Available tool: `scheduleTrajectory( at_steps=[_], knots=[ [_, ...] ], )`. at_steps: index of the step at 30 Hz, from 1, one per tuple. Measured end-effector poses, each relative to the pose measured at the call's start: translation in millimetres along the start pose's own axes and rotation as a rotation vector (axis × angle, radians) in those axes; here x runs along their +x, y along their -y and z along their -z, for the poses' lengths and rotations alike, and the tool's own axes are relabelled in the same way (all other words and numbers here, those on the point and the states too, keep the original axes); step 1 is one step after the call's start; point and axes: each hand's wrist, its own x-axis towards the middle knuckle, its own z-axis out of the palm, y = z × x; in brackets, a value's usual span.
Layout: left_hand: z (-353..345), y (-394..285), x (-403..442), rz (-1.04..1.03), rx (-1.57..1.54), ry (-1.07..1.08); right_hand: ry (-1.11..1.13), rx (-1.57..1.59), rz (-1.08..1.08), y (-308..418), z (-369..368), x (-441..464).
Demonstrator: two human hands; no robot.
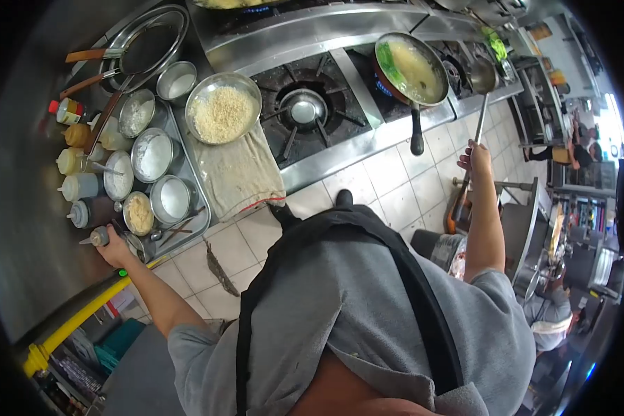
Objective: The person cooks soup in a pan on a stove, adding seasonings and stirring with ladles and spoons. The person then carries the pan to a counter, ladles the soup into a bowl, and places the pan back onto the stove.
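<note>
My left hand (116, 251) is closed round a small bottle (99, 236) at the lower left, beside a squeeze bottle with dark contents (90, 212). At the right, my right hand (476, 161) grips the long handle of a ladle (482, 76), whose bowl is over the stove's right part. Left of the ladle, a pan (417, 69) with pale liquid and something green sits on a burner with a blue flame beneath; its black handle points toward me.
A tray (202, 220) at the left holds several metal bowls of powders. A bowl of crumbs (223, 114) stands by a cloth (239, 173). Strainers (145, 48) lie behind. The middle burner (304, 111) is unlit. Other people (581, 154) are at the far right.
</note>
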Motion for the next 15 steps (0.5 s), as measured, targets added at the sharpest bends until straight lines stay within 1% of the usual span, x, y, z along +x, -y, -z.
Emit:
scheduleTrajectory(
  at_steps=[1, 2, 3, 4, 6, 8, 9, 10, 11, 12, 13, 14, 15],
  knots=[
    [4, 1, 0, -0.016, 0.010, 0.009, -0.027, 0.086, -0.052, -12, 6, -4],
    [9, 1, 1, -0.065, -0.123, -0.056, -0.036, 0.082, -0.070, -32, 17, -3],
    [19, -6, -3, -0.109, -0.259, -0.124, -0.001, 0.054, -0.086, -59, 30, 4],
    [34, -14, -8, -0.113, -0.257, -0.124, 0.041, 0.028, -0.096, -91, 43, 20],
    [69, -36, -17, -0.214, -0.315, -0.315, 0.188, -0.049, -0.213, -199, 78, 97],
    [99, -58, -31, -0.247, -0.345, -0.367, 0.303, -0.040, -0.338, -206, 88, 58],
    [110, -68, -41, -0.280, -0.367, -0.408, 0.331, -0.158, -0.382, -216, 79, 51],
    [118, -81, -54, -0.300, -0.364, -0.405, 0.360, -0.275, -0.430, -224, 69, 39],
    [124, -94, -69, -0.305, -0.468, -0.349, 0.448, -0.465, -0.372, -225, 60, 29],
    [129, -108, -83, -0.312, -0.568, -0.288, 0.499, -0.470, -0.241, -226, 51, 17],
    [130, -118, -96, -0.341, -0.563, -0.278, 0.502, -0.544, -0.267, -225, 38, 11],
    [128, -128, -110, -0.423, -0.583, -0.211, 0.500, -0.599, -0.229, -224, 28, 5],
    [124, -138, -127, -0.501, -0.603, -0.145, 0.528, -0.721, -0.160, -212, 21, -4]
  ],
)
